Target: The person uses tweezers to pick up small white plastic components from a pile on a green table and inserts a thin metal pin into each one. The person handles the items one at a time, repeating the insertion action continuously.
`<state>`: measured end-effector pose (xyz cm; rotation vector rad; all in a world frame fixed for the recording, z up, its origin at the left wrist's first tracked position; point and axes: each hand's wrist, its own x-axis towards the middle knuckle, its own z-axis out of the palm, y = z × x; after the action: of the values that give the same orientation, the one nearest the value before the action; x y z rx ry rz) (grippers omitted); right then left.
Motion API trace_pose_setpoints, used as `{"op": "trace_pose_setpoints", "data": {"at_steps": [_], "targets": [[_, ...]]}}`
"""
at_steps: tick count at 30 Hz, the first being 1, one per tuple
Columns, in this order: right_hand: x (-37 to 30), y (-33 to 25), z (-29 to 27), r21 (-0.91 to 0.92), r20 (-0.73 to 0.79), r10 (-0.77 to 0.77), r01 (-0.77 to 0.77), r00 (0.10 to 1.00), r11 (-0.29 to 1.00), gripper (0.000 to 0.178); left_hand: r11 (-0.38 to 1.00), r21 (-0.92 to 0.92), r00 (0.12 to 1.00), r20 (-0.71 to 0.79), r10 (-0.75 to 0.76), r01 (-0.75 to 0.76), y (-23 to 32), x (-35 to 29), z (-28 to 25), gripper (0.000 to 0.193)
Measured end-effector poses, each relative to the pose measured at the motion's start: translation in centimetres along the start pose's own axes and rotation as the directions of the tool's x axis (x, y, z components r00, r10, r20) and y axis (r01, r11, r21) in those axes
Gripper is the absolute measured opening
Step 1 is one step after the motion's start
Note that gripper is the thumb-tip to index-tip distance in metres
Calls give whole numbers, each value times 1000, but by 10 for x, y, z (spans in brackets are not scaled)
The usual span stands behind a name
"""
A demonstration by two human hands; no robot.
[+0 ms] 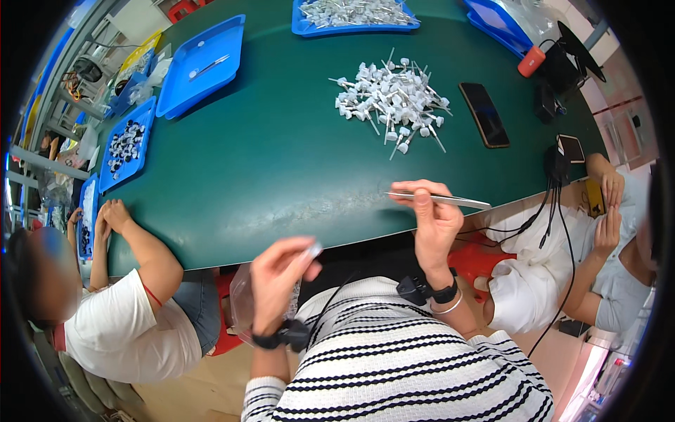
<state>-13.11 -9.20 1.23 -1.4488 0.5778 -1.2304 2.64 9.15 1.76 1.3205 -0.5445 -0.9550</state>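
Note:
My right hand (pixel 434 224) is closed around a pair of silver tweezers (pixel 460 202), just above the table's near edge. The thin tip points left and the broad end sticks out to the right. Left of it, my left hand (pixel 285 271) pinches a small whitish piece (pixel 314 250) between thumb and fingers; blur hides its exact kind. Beyond my hands, a loose pile of small white plastic parts with thin metal stems (pixel 394 98) lies on the green table (pixel 281 141).
A blue tray (pixel 302 28) of similar white parts stands at the far edge. A phone (pixel 484 114) lies right of the pile. Left are a blue tray with a tool (pixel 200 91) and a tray of black-and-white parts (pixel 126 151). People sit on both sides; cables (pixel 555 204) hang at right.

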Motion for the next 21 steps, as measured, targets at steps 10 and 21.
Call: {"op": "trace_pose_setpoints", "data": {"at_steps": [10,21], "targets": [[15,36,-45,-10,-132,101,-103,986,995,28,668,743,983,-86,160,-43,43,-8,-11,9],[12,43,-46,39,-156,95,-90,983,995,23,234,925,884,178,433,-301,14,221,102,38]]}}
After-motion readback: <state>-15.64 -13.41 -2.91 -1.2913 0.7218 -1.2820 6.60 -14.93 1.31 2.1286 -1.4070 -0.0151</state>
